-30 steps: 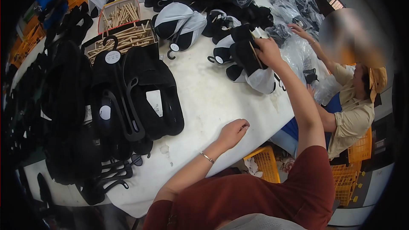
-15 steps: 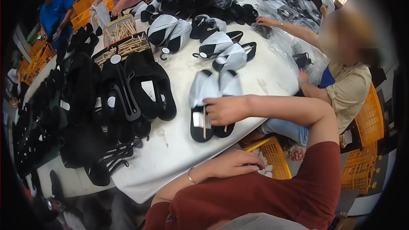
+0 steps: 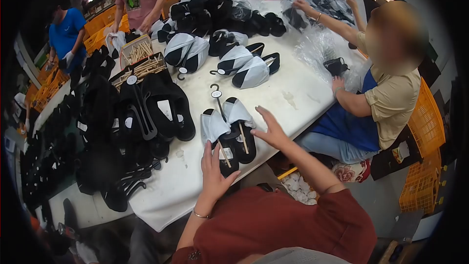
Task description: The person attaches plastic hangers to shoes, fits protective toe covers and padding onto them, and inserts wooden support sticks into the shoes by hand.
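A pair of black slippers (image 3: 246,142) lies on the white table in front of me, with pale tissue over the straps, wooden sticks inside and a black hanger (image 3: 217,96) between them. My left hand (image 3: 215,170) is at the near end of the left slipper, fingers apart, thumb spread. To the right of the pair, my right hand (image 3: 270,128) is open, its fingers spread near the right slipper's tissue. Farther back lie another tissue-wrapped pair (image 3: 250,71) and one more (image 3: 186,53) beside it.
Black slippers on hangers (image 3: 161,102) are heaped at the left, below boxes of wooden sticks (image 3: 137,54). A co-worker (image 3: 391,88) sits at the right by clear plastic bags (image 3: 320,44). Other people stand behind the table. A yellow crate (image 3: 298,188) is below the table edge.
The slipper pair has been let go and now lies with its hanger showing. My left hand has moved up to it, while my right hand has drawn off to the right and opened.
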Tool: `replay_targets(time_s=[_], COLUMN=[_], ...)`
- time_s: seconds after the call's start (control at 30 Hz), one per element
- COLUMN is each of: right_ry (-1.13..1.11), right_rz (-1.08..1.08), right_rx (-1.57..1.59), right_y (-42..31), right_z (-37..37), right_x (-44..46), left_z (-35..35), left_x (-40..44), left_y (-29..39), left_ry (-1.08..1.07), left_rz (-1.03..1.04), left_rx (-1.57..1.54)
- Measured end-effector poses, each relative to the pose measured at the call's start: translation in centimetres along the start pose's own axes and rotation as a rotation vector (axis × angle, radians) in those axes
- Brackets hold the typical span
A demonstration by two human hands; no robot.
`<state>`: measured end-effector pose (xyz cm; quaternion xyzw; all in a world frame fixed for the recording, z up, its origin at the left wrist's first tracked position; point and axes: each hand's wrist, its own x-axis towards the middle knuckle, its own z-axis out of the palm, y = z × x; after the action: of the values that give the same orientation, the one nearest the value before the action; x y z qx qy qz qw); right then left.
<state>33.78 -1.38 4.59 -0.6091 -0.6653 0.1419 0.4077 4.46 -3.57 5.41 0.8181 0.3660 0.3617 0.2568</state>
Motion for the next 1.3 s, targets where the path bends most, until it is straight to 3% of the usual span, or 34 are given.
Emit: replay_targets(time_s=[0.1,0.13,0.23,0.33,0.43,0.9,0.97,1.13,1.2,1.3], right_ry=[-0.113,-0.042,0.069,0.007,0.003,-0.010,-0.050,0.068,0.099,0.006], right_rz=[0.335,0.240,0.239,0.214,0.189,0.111,0.196,0.189,0.110,0.044], right_rx=[0.531,0.397,0.450,0.435,0.397,0.408,0.424,0.305,0.187,0.414], right_y=[1.0,0.6,0.5,0.4,0.4,-0.4,-0.4,0.2,1.8,1.4], right_z=[4.4,6.0,7.8,7.6,8.0,7.6,6.9,4.7,4.1,3.1], right_x=[-1.4,-1.9,-2.2,-2.4,-2.6,-3.0,-2.6,3.5,7.2,12.3], left_z=[3.1,3.6,4.6,5.5,5.5,4.1,3.0,1.4,0.9,1.3], left_x=[-0.8,-0.9,-1.0,-1.0,-1.1,-1.0,-0.8,0.6,1.2,1.4], left_y=[-2.3,-2.3,-1.7,-1.4,-2.0,-1.1,-1.2,-2.2,-2.9,-5.0], left_ry=[0.036,0.057,0.168,0.245,0.143,0.163,0.159,0.089,0.122,0.199], left_rz=[0.025,-0.009,-0.082,-0.145,-0.140,-0.191,-0.076,0.043,-0.003,-0.175], left_rx=[-0.082,-0.097,-0.162,-0.213,-0.187,-0.081,-0.041,-0.094,-0.112,-0.122])
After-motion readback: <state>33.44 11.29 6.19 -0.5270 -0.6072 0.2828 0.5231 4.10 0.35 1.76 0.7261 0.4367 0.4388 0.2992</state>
